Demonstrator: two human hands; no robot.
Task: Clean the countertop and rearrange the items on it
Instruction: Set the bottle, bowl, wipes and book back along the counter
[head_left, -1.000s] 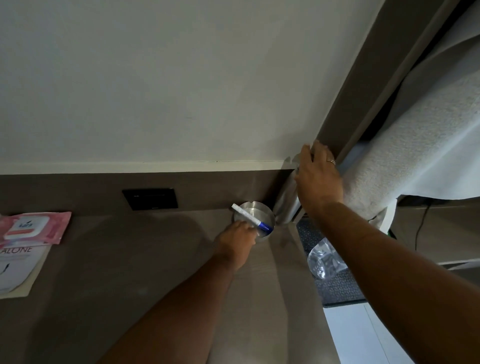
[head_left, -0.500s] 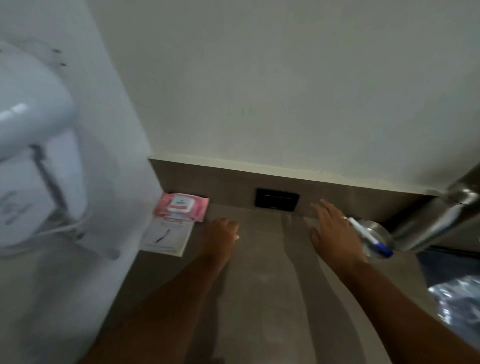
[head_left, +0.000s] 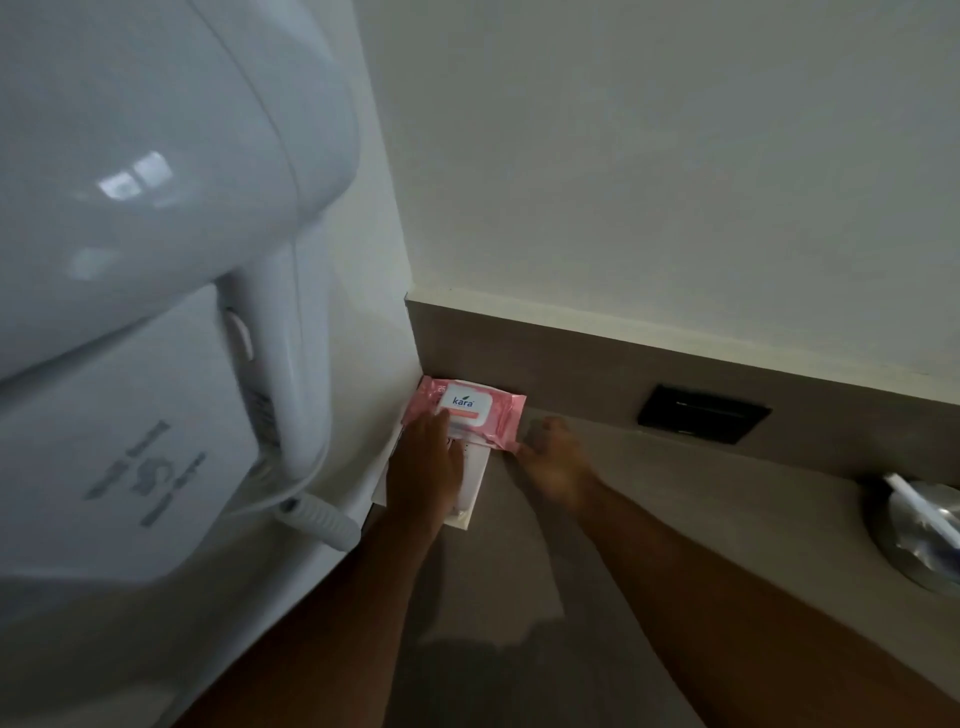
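Observation:
A pink wipes pack (head_left: 475, 408) lies in the far left corner of the grey countertop (head_left: 649, 519), partly on top of a white card (head_left: 475, 480). My left hand (head_left: 426, 465) rests flat over the pack's near left part and the card, fingers fairly straight. My right hand (head_left: 553, 460) is at the pack's near right corner with curled fingers and seems to pinch it; the hand is blurred.
A white wall-mounted hair dryer (head_left: 156, 208) with a coiled cord (head_left: 322, 519) fills the left side, close over the corner. A black socket plate (head_left: 704, 413) sits in the backsplash. At the right edge stands a steel cup (head_left: 914, 545) holding a white and blue stick (head_left: 922, 512).
My view swung left from the steel cup to the corner. Both hands left the cup area and travelled left to the pink wipes pack, where they now touch it.

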